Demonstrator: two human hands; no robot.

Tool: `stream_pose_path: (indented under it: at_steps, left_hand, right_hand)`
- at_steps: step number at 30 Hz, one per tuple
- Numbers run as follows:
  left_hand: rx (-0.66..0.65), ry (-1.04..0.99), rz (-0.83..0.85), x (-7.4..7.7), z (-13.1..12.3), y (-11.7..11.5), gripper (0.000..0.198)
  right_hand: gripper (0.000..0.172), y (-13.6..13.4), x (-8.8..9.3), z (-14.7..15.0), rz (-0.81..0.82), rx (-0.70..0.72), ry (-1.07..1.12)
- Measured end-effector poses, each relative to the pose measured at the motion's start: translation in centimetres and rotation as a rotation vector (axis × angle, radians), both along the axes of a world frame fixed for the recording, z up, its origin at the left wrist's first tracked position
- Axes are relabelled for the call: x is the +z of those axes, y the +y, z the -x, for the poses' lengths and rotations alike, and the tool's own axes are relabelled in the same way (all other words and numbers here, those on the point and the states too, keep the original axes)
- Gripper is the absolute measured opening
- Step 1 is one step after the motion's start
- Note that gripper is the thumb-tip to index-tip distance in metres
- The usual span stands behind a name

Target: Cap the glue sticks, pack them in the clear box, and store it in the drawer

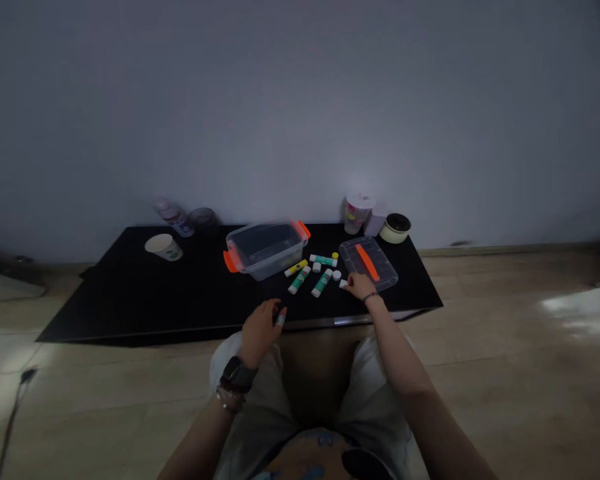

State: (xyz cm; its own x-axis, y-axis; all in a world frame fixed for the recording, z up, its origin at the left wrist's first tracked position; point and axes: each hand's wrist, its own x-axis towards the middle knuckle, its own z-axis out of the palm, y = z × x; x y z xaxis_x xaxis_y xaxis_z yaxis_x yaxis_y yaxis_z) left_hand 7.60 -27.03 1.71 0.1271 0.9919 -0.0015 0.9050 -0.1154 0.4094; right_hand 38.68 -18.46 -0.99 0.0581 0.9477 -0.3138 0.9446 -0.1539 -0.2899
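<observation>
Just past the right fingertips (349, 283), a white cap (343, 283) and glue sticks (321, 283) stand in the way, with a tray lid (367, 263) beside them. From the left fingers (281, 319), a hand could pass over black tabletop (205, 310) to a plastic box (265, 252).

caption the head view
Right hand beside a small white cap and glue sticks on a black table, left hand at its front edge
</observation>
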Motion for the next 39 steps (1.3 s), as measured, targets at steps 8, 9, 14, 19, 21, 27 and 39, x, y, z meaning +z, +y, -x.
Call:
stream_pose_path:
  at_steps: [8,9,14,19,21,27,39]
  left_hand:
    - [-0.035,-0.097,-0.002,-0.6,0.3,-1.3,0.026]
    - [-0.029,-0.118,0.000,-0.7,0.4,-1.4,0.027]
    - [0.031,-0.276,0.075,-1.5,0.9,-1.5,0.029]
    - [0.007,-0.462,0.229,-1.7,0.9,-0.6,0.027]
    - [-0.032,-0.537,0.357,-0.4,1.1,0.2,0.032]
    - [-0.338,-1.090,0.535,9.5,3.2,3.0,0.055]
    - [-0.114,-1.494,0.817,6.6,-0.8,9.7,0.072]
  right_hand:
    - [0.026,0.3,-0.1,1.0,-0.081,-0.066,-0.007]
    - [0.025,0.1,0.1,1.0,-0.089,-0.066,-0.005]
    - [0.026,-2.0,1.0,1.0,-0.095,-0.022,0.035]
    - [0.014,-4.9,2.0,1.4,0.034,0.216,0.172]
    - [0.012,-5.7,3.8,1.4,0.155,0.378,0.257]
    - [0.062,-7.4,15.7,-0.1,0.175,0.637,0.968]
    - [0.074,-0.7,8.7,2.6,0.530,0.010,1.686]
